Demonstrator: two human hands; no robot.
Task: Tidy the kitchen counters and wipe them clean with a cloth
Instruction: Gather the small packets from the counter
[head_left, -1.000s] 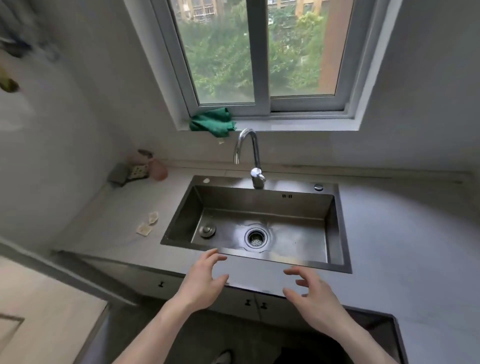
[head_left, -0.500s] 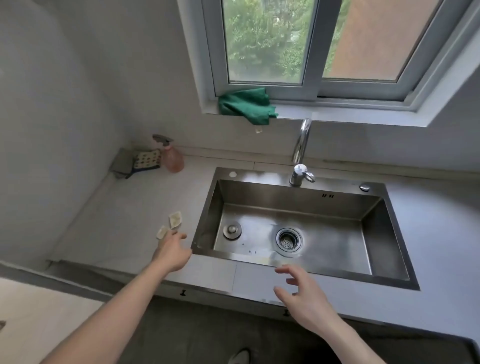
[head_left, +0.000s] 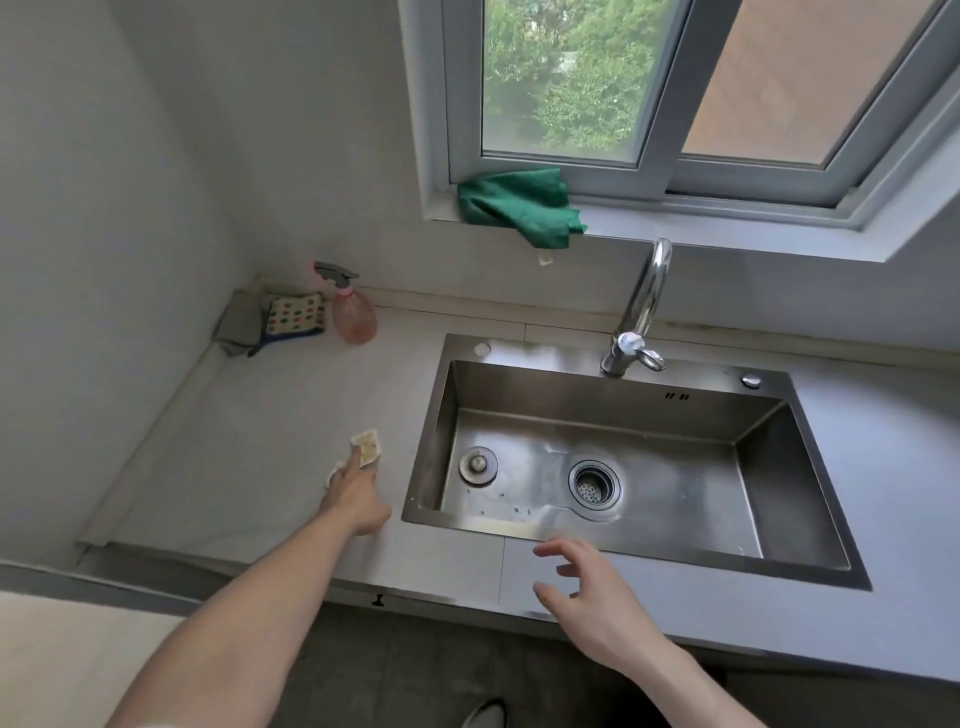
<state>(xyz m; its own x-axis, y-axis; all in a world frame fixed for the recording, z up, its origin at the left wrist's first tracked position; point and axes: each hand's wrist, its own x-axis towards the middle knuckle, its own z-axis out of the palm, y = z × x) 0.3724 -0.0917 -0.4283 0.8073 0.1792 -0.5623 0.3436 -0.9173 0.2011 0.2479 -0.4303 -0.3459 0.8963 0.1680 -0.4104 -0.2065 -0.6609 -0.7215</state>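
Fingers (head_left: 355, 459) of left hand (head_left: 357, 493) touching scraps (head_left: 367, 447) – right hand (head_left: 589, 587) relaxed, above counter (head_left: 291, 415)

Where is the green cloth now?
The green cloth lies on the windowsill, at its left end, above and left of the tap.

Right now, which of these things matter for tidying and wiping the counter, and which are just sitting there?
Part of the job:
- two pale scraps on the counter, under the left hand
- green cloth on the window sill
- spray bottle
- folded cloths in the corner

Just there:
- sink
- tap
- sink plug
- right hand, hovering, holding nothing
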